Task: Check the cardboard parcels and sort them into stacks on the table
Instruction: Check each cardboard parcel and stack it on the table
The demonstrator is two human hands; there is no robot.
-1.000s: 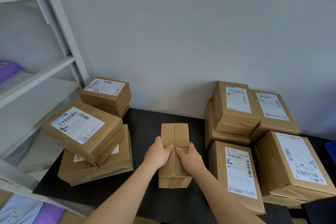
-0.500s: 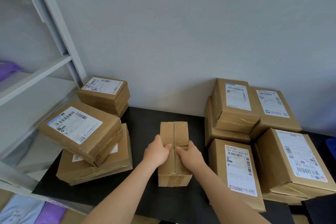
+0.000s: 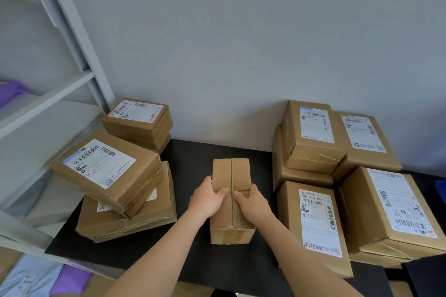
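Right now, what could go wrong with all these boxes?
1. The top parcel on the near left stack sits crooked and tilted, hanging past the lower parcel. A bump could slide it off.
2. The middle parcel, held by the left grip and right grip, shows only a taped seam and no label, so it might go to the wrong stack.

Matt brown cardboard parcel [image 3: 231, 200], glossy tape seam, matt black table [image 3: 193, 154]
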